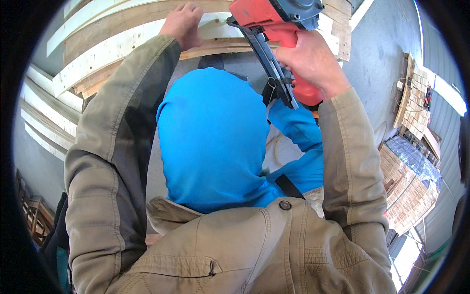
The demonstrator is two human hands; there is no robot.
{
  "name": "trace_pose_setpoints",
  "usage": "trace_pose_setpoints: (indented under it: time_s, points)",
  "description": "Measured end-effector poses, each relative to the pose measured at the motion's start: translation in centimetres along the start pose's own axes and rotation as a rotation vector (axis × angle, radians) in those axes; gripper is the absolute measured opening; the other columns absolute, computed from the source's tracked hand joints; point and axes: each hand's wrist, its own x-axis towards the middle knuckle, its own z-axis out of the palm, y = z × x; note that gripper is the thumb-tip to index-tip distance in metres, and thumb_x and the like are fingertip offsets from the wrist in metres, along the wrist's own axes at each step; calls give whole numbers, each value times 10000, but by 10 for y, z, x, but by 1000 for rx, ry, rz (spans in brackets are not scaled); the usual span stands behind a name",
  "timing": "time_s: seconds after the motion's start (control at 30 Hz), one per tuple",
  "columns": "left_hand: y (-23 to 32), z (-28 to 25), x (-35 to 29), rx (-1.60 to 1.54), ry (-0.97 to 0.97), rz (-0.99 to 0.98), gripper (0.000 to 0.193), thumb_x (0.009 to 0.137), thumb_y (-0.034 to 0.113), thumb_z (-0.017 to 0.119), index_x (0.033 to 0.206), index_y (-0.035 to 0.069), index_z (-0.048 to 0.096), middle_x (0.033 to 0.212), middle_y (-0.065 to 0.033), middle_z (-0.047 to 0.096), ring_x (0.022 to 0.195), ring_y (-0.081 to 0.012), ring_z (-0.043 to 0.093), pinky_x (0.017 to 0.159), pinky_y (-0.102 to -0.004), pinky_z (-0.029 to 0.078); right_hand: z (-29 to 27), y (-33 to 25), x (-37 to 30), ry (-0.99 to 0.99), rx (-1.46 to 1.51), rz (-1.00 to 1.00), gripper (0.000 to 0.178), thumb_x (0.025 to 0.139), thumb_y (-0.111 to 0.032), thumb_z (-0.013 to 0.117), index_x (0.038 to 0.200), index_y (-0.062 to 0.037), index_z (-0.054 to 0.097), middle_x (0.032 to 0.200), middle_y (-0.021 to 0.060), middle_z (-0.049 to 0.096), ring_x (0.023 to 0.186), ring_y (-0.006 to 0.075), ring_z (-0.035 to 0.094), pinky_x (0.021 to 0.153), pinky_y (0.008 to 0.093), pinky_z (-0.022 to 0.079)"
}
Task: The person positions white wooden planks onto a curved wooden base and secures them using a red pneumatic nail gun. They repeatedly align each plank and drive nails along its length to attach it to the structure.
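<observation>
The planks (112,53) lie side by side. Over their right part is the nail gun (254,14), handle (307,91) slanting nearward, presumably for firm one-handed control. The right hand (316,61) wraps that handle. The left hand (183,25), loosely curled over the planks, perhaps steadies them; any grip is unclear.

Pretty clearly a woodworking shop tbh: red nail gun (254,14), long planks (112,51) up front, 2 piles of cut wood (404,193) off right, grey floor (374,73), ribbed metal wall (440,54).
</observation>
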Motion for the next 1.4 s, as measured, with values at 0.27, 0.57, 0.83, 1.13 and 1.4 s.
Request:
trace_pose_setpoints:
  time_s: [0.27, 0.57, 0.83, 1.13, 1.4]
  points:
    - [4, -3, 3, 46, -18, 12, 704, 528, 295, 982, 1098, 11, 680, 1158, -210, 681, 1186, -391, 627, 1045, -461, 548, 15, 4, 0, -37, 60, 60, 366, 787, -202, 724, 1095, -6, 752, 931, 213, 772, 870, 350, 754, 851, 410, 594]
    - [8, -9, 7, 97, -121, -47, 633, 616, 327, 938, 1103, -1, 700, 1174, -221, 687, 1179, -394, 645, 1018, -470, 569, 5, 4, 6, -39, 35, 79, 380, 769, -236, 724, 1053, 14, 762, 839, 197, 751, 764, 310, 746, 772, 392, 604]
    - [3, 4, 1, -23, 82, 7, 504, 645, 162, 862, 1094, 8, 691, 1208, -212, 690, 1181, -419, 666, 1002, -492, 586, 2, 3, 9, -95, 216, 94, 314, 738, -182, 765, 976, 24, 764, 815, 151, 757, 763, 254, 732, 768, 363, 598]
    - [6, -4, -2, -87, 97, -14, 456, 628, 137, 832, 1041, 11, 686, 1146, -204, 691, 1123, -426, 668, 973, -498, 574, 6, -23, 11, -47, 210, 83, 341, 770, -125, 740, 1079, 21, 743, 946, 201, 773, 875, 327, 736, 848, 403, 581]
    - [-11, 6, 3, -158, 117, 44, 467, 604, 153, 846, 1028, 28, 696, 1132, -190, 676, 1122, -421, 649, 965, -493, 570, 12, -26, 17, -50, 353, -10, 329, 809, -68, 661, 1125, 19, 692, 972, 282, 753, 950, 426, 730, 901, 437, 575]
